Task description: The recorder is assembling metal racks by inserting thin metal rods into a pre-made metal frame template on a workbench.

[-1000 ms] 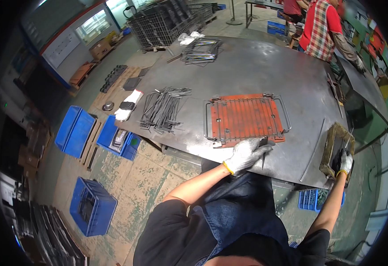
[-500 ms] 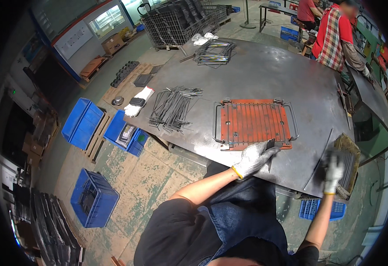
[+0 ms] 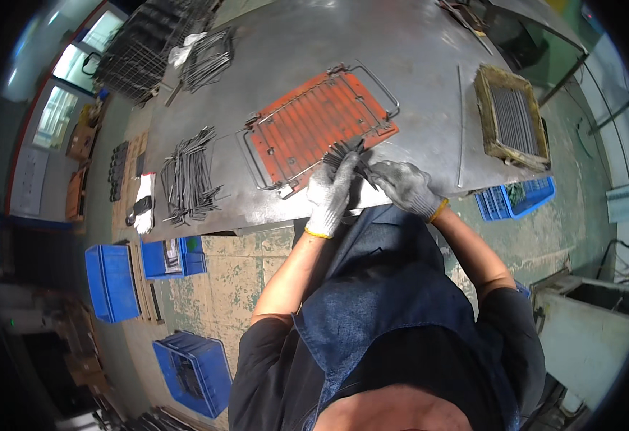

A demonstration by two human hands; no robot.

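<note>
Both hands wear grey knit gloves and meet at the near edge of a steel table. My left hand grips a bundle of thin dark metal rods that fans out above its fingers. My right hand pinches the same bundle from the right side. Just beyond the hands lies an orange slatted jig with a bent wire frame resting on it.
A wooden box of rods sits at the table's right end. A heap of bent wire pieces lies to the left, more wire parts farther back. Blue crates stand on the floor at left, another blue crate at right.
My right hand left the wooden box and came across to the left hand with rods. My view tilted down and closer to the table.
</note>
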